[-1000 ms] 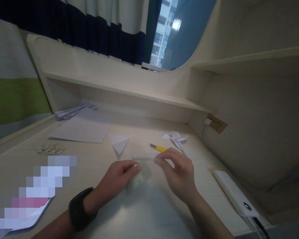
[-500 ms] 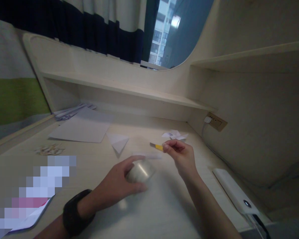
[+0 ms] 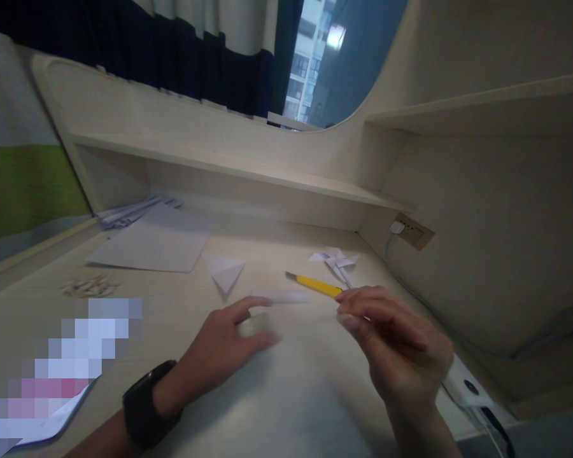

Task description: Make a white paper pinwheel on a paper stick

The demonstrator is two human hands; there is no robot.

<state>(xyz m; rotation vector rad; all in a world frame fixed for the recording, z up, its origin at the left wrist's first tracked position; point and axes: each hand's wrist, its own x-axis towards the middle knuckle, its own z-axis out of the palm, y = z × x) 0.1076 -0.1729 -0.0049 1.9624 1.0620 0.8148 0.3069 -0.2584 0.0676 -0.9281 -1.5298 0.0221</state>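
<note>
My left hand (image 3: 222, 346), with a black watch on its wrist, presses a roll of clear tape (image 3: 256, 326) down on the pale desk (image 3: 291, 394). My right hand (image 3: 396, 346) hovers to the right of the roll with thumb and fingertips pinched together. A faint clear strip of tape seems to run from the roll to that pinch. A yellow utility knife (image 3: 315, 284) lies just beyond my right fingertips. A small white paper tube (image 3: 281, 296) lies beyond the roll.
A paper pinwheel (image 3: 335, 259), a folded paper triangle (image 3: 225, 271), a white sheet (image 3: 153, 243) and small scraps (image 3: 88, 286) lie farther back. A white power bank (image 3: 468, 385) with a cable sits at the right edge, below a wall socket (image 3: 413, 232). A shelf runs along the back.
My left hand has lowered the tape roll back flat onto the desk. My right hand has moved right and toward me, away from the roll, with its fingers still pinched.
</note>
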